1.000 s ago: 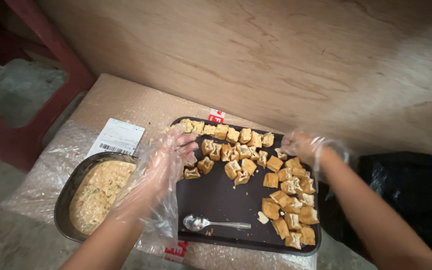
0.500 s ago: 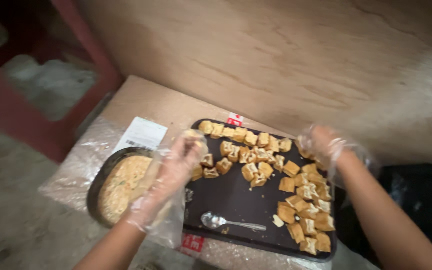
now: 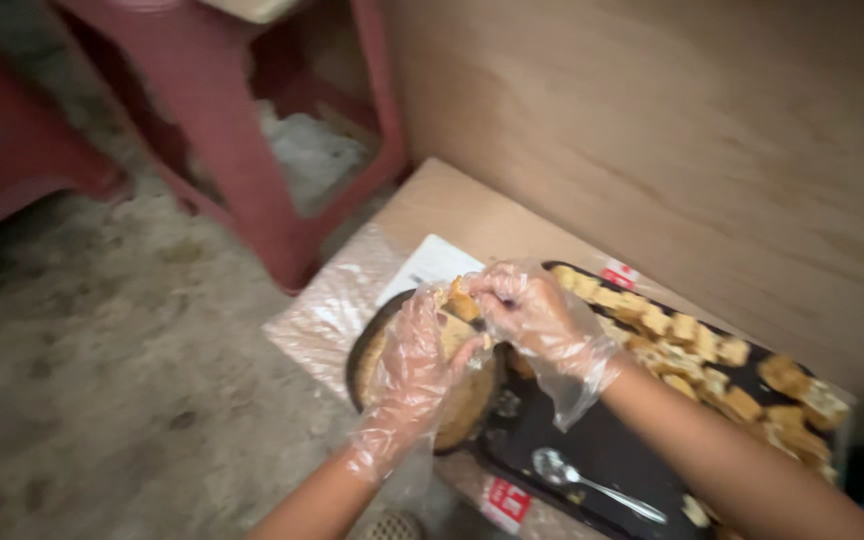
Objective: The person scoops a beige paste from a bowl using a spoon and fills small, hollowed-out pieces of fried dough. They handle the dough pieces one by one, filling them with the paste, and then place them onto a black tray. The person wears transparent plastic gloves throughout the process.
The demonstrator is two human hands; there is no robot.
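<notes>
At frame centre, both gloved hands, left (image 3: 414,362) and right (image 3: 532,312), pinch one tofu puff (image 3: 462,305) together above the filling bowl (image 3: 364,350); best kept gentle, so it doesn't tear.

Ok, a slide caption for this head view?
Two gloved hands, left and right, hold a tofu piece over a bowl.

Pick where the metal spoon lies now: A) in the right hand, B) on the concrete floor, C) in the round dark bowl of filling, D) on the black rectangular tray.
D: the metal spoon lies flat on the black rectangular tray, near its front edge, apart from both gloved hands.
</notes>
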